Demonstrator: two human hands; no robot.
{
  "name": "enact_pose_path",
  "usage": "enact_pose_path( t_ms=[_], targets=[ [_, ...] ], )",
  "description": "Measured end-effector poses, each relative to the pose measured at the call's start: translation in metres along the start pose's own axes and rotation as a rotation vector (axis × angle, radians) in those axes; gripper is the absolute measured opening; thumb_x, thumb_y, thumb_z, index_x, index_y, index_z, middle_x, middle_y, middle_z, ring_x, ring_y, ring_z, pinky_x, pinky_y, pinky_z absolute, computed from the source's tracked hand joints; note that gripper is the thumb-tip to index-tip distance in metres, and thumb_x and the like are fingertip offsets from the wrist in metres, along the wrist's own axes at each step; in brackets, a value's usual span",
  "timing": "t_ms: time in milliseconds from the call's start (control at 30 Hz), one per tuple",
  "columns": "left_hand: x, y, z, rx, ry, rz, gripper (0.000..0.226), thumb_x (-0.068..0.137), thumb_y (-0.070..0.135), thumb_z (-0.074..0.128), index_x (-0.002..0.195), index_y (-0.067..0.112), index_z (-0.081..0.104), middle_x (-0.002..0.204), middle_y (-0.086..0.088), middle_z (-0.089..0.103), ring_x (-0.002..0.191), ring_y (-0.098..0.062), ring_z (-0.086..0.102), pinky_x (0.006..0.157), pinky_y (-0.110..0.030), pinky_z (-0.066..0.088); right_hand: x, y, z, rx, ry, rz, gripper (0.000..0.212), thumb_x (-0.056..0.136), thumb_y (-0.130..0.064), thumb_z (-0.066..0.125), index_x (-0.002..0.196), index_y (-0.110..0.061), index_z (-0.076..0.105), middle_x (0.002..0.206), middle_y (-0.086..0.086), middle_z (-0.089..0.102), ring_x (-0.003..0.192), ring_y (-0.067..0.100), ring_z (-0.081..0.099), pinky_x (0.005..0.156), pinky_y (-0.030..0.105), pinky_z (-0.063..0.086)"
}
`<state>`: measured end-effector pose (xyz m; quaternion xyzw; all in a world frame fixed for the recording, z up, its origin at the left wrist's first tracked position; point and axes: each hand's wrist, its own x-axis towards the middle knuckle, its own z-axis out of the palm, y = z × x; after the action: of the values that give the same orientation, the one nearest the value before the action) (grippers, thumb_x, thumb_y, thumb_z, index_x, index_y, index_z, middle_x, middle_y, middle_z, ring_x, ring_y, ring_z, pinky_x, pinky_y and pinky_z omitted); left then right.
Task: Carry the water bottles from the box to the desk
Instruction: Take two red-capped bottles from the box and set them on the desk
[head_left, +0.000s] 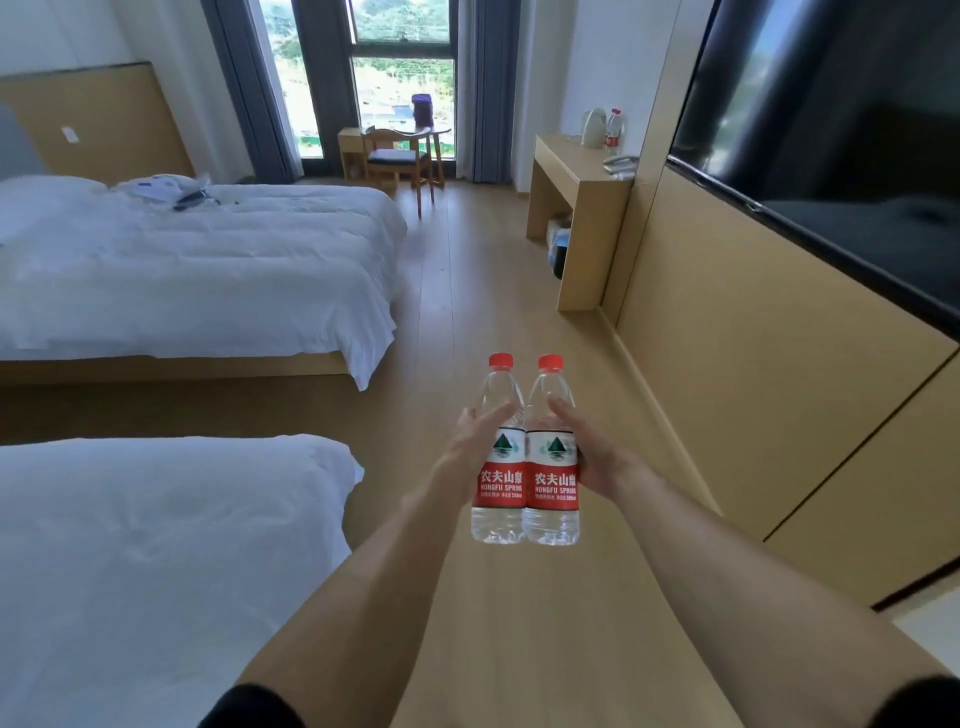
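Red labels on two water bottles carry the only readable print

The left bottle (497, 457) has a red label (501, 480) with white characters 农夫山泉 and, beneath, NONGFU SPRING, its first letter partly hidden; the right bottle (552, 460) bears the same label (556, 480), 农夫山泉 over NONGFU SPRING; the smaller line under each is too blurred to read; a third bottle (614, 130) on the desk (582, 171) shows a red label, illegible.

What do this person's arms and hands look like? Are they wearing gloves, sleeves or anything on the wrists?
No gloves: both the left hand and the right hand are bare. The forearms are uncovered too, with no watch, ring or band showing on either wrist. The only clothing in view is black short sleeves, which end near the elbows at the bottom edge of the picture.
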<state>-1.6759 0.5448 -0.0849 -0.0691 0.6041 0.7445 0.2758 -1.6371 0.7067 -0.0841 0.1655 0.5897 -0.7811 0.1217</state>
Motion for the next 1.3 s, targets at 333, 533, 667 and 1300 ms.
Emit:
enact_pose_path(
  t_ms=[333,533,667,1300],
  targets=[
    [0.129,0.075,-0.019,0.026,-0.025,-0.016,0.058,0.087,0.035,0.078,0.131,0.013,0.046,0.118,-0.025,0.068,0.090,-0.040,0.070,0.091,-0.059,0.057,0.121,-0.066,0.008,0.007,0.055,-0.007,0.062,0.099,-0.048,0.055,0.139,-0.001,0.051,0.130,0.026,0.063,0.121,0.046,0.060,0.107,0.054,0.047],
    [0.203,0.109,-0.027,0.044,0.015,-0.013,0.055,0.088,0.036,0.077,0.129,0.014,0.047,0.116,-0.024,0.069,0.089,-0.039,0.070,0.088,-0.057,0.059,0.202,-0.096,0.001,-0.007,0.027,0.004,0.062,0.099,-0.050,0.054,0.137,-0.001,0.052,0.128,0.026,0.065,0.119,0.045,0.062,0.106,0.055,0.047],
    [0.258,0.138,-0.028,0.055,0.045,0.002,0.055,0.090,0.036,0.074,0.131,0.013,0.045,0.121,-0.026,0.066,0.091,-0.039,0.069,0.090,-0.056,0.058,0.270,-0.121,-0.009,-0.013,-0.017,0.003,0.061,0.098,-0.051,0.055,0.136,-0.004,0.053,0.126,0.024,0.066,0.117,0.045,0.063,0.105,0.057,0.047],
    [0.519,0.284,0.004,0.052,0.103,0.077,0.061,0.091,0.041,0.072,0.137,0.012,0.044,0.124,-0.026,0.066,0.108,-0.045,0.069,0.096,-0.060,0.054,0.550,-0.281,-0.067,-0.042,-0.155,0.044,0.061,0.095,-0.054,0.056,0.131,-0.005,0.056,0.122,0.024,0.068,0.104,0.042,0.070,0.082,0.046,0.060]
  ],
)
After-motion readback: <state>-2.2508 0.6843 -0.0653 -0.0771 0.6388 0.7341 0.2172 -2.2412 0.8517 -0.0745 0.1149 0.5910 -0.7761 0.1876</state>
